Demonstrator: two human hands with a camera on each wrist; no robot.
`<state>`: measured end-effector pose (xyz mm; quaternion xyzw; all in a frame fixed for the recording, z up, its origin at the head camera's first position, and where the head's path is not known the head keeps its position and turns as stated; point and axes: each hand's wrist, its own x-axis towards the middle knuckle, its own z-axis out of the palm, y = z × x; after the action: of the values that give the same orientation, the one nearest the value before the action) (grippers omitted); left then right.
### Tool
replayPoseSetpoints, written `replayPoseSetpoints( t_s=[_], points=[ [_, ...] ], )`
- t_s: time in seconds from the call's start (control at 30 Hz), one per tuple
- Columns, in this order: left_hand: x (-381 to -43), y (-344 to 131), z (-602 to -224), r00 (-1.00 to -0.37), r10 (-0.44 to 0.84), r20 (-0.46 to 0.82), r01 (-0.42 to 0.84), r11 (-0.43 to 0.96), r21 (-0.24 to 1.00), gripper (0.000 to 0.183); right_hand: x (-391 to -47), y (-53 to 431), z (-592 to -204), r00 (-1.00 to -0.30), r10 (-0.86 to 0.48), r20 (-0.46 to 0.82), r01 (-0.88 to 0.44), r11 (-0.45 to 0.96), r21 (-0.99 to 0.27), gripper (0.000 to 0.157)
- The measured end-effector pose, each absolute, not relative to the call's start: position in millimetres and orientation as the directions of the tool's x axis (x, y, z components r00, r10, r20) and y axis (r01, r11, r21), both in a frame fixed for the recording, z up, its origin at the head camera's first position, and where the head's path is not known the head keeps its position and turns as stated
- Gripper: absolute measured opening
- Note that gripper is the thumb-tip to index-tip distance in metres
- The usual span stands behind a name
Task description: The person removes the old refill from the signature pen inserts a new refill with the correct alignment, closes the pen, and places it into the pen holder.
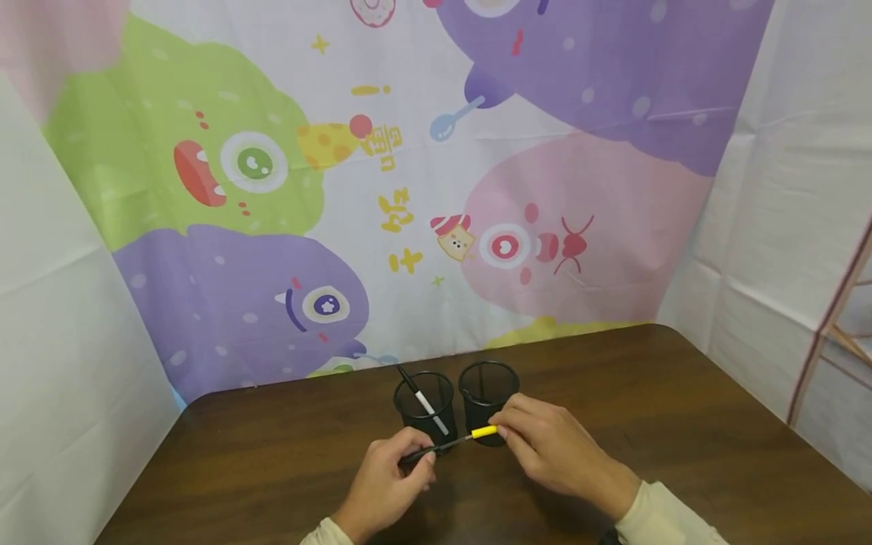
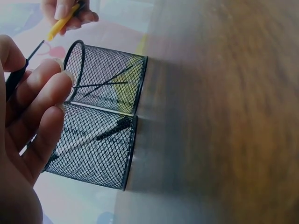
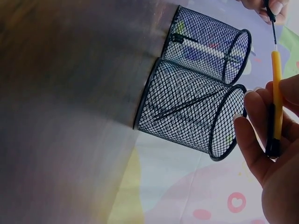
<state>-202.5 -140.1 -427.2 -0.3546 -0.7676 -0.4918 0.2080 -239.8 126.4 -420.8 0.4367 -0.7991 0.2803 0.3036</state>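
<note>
In the head view my left hand pinches a black handle from which a thin dark shaft sticks out. My right hand grips a slim yellow barrel with a black end. The shaft's tip is right at the yellow barrel's near end, and the two pieces lie roughly in one line. Just beyond the hands stand two black mesh pen cups. A black-and-white marker leans in the left cup. Inside the right cup is a thin black stick.
Both cups stand upright side by side on the brown wooden table. Behind it hangs a cloth backdrop with cartoon monsters. White cloth walls flank both sides, and a thin frame shows at the far right.
</note>
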Motion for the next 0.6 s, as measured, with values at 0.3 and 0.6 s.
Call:
replayPoseSetpoints(
  t_s=[0.3, 0.6],
  points=[
    [-207.9, -142.0, -435.9, -0.651, 0.303, 0.696, 0.759, 0.28, 0.588, 0.024, -240.2, 126.5, -420.5, -0.439, -0.515, 0.736, -0.858, 0.483, -0.173, 0.01],
    [-207.6, -142.3, -435.4, -0.632, 0.297, 0.716, 0.775, 0.282, 0.566, 0.025, -238.4, 125.4, -419.6, -0.47, -0.471, 0.747, -0.82, 0.545, -0.172, 0.011]
  ],
)
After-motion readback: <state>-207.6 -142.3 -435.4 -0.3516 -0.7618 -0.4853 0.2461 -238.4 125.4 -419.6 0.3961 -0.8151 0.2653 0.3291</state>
